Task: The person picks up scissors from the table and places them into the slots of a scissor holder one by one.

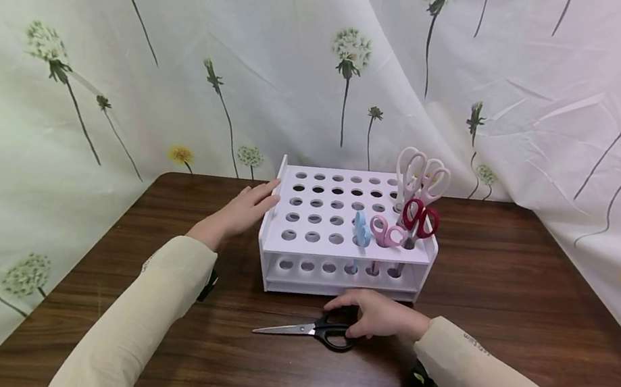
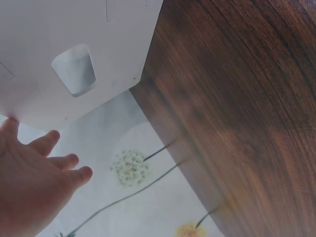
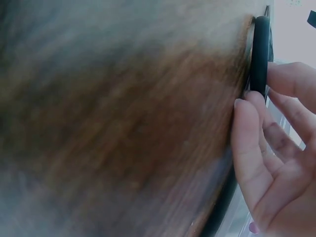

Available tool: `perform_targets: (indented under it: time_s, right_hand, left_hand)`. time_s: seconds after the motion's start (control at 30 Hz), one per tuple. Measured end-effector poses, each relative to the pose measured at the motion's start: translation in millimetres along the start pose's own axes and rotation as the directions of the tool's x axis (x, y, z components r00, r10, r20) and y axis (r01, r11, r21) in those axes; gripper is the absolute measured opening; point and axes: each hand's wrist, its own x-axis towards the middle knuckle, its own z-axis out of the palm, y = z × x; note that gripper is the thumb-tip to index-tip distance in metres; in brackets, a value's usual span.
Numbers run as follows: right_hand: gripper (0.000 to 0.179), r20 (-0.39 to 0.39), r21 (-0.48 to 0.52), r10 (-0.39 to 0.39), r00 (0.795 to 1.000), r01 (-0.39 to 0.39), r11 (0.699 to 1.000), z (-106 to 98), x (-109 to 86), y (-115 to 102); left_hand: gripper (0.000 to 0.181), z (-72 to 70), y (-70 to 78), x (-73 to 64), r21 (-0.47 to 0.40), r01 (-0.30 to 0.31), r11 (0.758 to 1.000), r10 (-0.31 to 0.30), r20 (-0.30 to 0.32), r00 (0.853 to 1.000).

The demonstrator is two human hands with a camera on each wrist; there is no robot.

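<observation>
Black-handled scissors (image 1: 322, 331) lie on the table in front of the rack, blades pointing left. My right hand (image 1: 382, 315) is over their handles. In the right wrist view its thumb and fingers pinch a black handle (image 3: 259, 54) right at the table surface. A white rack (image 1: 340, 251) with rows of round holes stands behind. My left hand (image 1: 243, 209) rests with extended fingers against its left side panel; the left wrist view shows the fingertips (image 2: 52, 136) at that panel's edge.
Upright in the rack's right part stand scissors with light blue (image 1: 362, 231), pink (image 1: 382, 233), dark red (image 1: 420, 219) and white handles (image 1: 411, 173). The dark wooden table (image 1: 183, 364) meets a flower-printed cloth (image 1: 286, 45) at the back and sides.
</observation>
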Motion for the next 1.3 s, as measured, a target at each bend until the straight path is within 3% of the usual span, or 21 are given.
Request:
perform_targets:
  time_s: [0.27,0.8,0.93,1.1,1.3]
  right_hand:
    - [0.054,0.043,-0.006,0.003,0.999,-0.003,1.000,-3,0.2,2]
    - [0.053,0.043,0.164,0.028,0.999,-0.034,0.986,-6,-1.0,4]
    - [0.051,0.076,0.267,0.024,0.997,-0.043,0.963,-7,-2.0,5]
    - [0.051,0.108,0.425,0.024,0.994,-0.068,0.903,-9,-2.7,5]
    - [0.053,0.114,0.517,0.031,0.993,-0.086,0.852,-12,-4.0,5]
  left_hand:
    - [0.056,0.5,-1.3,1.2,-0.002,-0.001,1.000,0.001,0.000,1.000]
    - [0.057,0.8,-2.5,2.0,-0.002,0.012,1.000,-0.012,0.007,1.000]
    - [0.057,1.6,-2.5,2.1,-0.005,0.016,1.000,-0.016,0.006,1.000]
    - [0.058,1.8,-2.8,2.8,0.000,0.020,1.000,-0.020,0.004,1.000]
    - [0.058,2.1,-4.3,3.9,-0.005,0.017,1.000,-0.017,0.008,1.000]
